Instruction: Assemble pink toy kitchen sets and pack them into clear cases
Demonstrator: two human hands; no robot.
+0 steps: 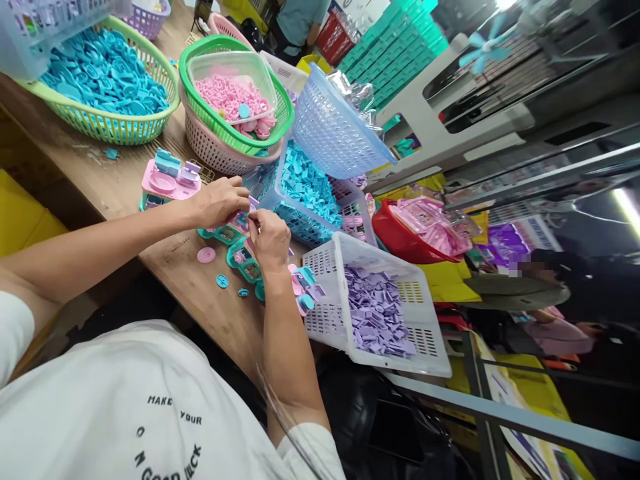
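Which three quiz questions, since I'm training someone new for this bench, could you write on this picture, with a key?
1. True or false: the left hand and right hand are close together at the teal-and-pink toy units.

2. Multiple choice: what colour are the pieces in the white basket?
A) Yellow
B) Purple
C) Red

3. Fill in the blank: the loose pink disc lies flat on the wooden ____.

Key:
1. True.
2. B.
3. Table.
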